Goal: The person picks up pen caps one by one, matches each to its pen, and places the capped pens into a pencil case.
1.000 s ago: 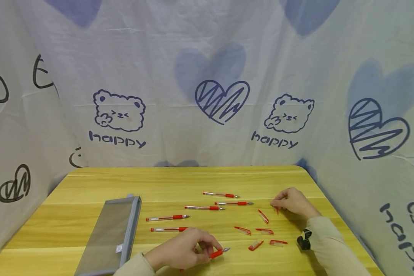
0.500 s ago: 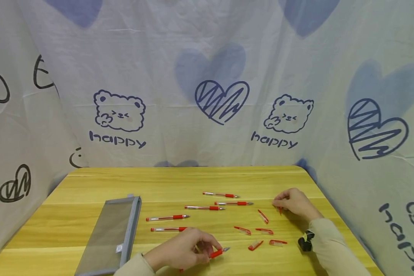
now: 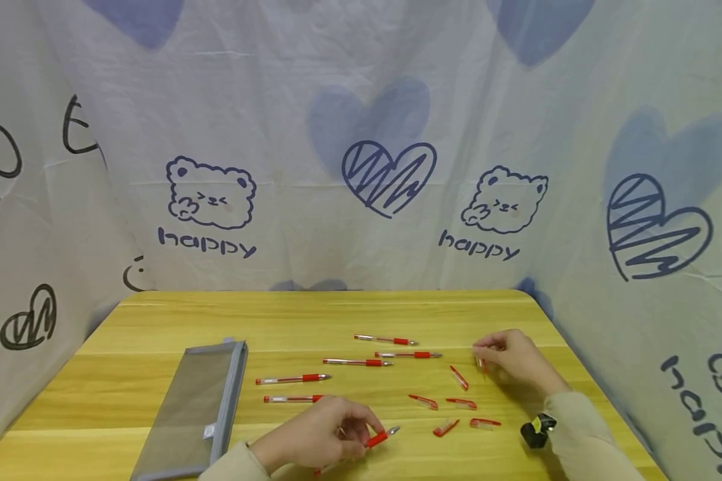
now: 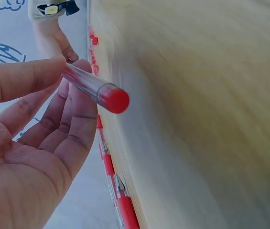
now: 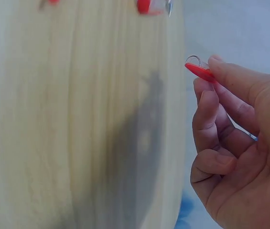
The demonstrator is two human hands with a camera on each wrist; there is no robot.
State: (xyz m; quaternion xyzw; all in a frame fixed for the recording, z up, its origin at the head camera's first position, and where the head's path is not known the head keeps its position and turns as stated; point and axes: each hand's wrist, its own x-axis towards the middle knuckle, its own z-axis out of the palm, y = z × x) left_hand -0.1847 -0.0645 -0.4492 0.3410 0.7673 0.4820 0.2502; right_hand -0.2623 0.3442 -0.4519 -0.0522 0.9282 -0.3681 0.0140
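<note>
Head view: right of the grey pouch (image 3: 186,407), the left hand (image 3: 317,434) pinches a red-gripped pen (image 3: 378,439), tip bare, between thumb and fingers (image 4: 83,112). Farther right of the pouch, the right hand (image 3: 520,361) pinches a red-clipped cap (image 5: 200,72) in its fingers, above the worktop (image 3: 313,310). Other pens (image 3: 370,363) and loose caps (image 3: 460,403) lie right of the pouch.

left grip (image 3: 325,433) pinches a pen (image 3: 379,439), right grip (image 3: 514,357) a cap (image 3: 481,365).
</note>
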